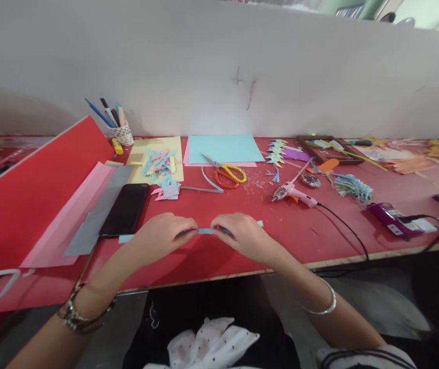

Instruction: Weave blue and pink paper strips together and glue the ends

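A narrow blue paper strip stretches sideways between my hands, low over the red tabletop near its front edge. My left hand pinches it on one side, and my right hand pinches it on the other, a short span showing between them. The strip's ends stick out past both hands. Beyond them lie scissors with one yellow and one red handle, beside a folded pale strip. A heap of cut pastel paper pieces rests on a yellow sheet.
A black phone lies left of my hands, by a red folder. To the right are a pink glue gun with a cord, a purple socket box and paper tassels. A pen cup stands against the white wall.
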The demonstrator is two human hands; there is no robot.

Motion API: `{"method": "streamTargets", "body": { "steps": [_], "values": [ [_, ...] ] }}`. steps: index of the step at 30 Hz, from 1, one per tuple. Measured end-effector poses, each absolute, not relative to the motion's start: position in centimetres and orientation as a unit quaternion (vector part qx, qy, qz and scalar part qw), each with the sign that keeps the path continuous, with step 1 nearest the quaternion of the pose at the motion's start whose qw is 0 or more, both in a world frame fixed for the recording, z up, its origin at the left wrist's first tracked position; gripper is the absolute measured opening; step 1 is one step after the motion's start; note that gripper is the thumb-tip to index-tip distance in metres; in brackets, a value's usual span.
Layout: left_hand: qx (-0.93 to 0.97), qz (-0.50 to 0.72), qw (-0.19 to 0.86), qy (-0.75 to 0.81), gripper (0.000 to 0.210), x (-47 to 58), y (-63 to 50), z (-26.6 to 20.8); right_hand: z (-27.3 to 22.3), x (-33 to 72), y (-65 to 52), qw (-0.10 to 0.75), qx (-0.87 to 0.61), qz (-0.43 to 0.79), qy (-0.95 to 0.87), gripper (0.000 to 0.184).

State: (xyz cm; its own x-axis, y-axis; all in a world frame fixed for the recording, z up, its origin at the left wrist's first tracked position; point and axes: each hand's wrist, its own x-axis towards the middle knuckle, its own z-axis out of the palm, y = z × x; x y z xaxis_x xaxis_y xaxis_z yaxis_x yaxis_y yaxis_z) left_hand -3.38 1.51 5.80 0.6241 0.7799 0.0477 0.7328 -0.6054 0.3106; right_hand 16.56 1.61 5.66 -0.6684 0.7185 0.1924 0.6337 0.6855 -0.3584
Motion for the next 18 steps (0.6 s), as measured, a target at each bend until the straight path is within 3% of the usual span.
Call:
{"method": "streamTargets", "body": {
  "steps": [3,8,15,18],
  "values": [
    [0.916,0.097,0.018,0.389,0.026,-2.7,1.3,5.2,5.6,15.7,1.9,0.137,-0.401,0.189,-0.886,0.015],
    [0.914,0.145,-0.087,0.37,0.025,-3.0,1.6,4.5,5.9,16.1,2.4,0.187,-0.403,0.254,-0.859,0.015],
    [0.795,0.174,-0.036,0.58,0.018,-9.6,2.3,4.5,6.6,20.5,2.8,0.299,-0.458,0.32,-0.773,0.019],
    [0.711,0.206,0.066,0.669,0.021,-11.0,2.7,4.3,6.6,21.3,3.2,0.366,-0.493,0.392,-0.685,0.021]
  ]
}}
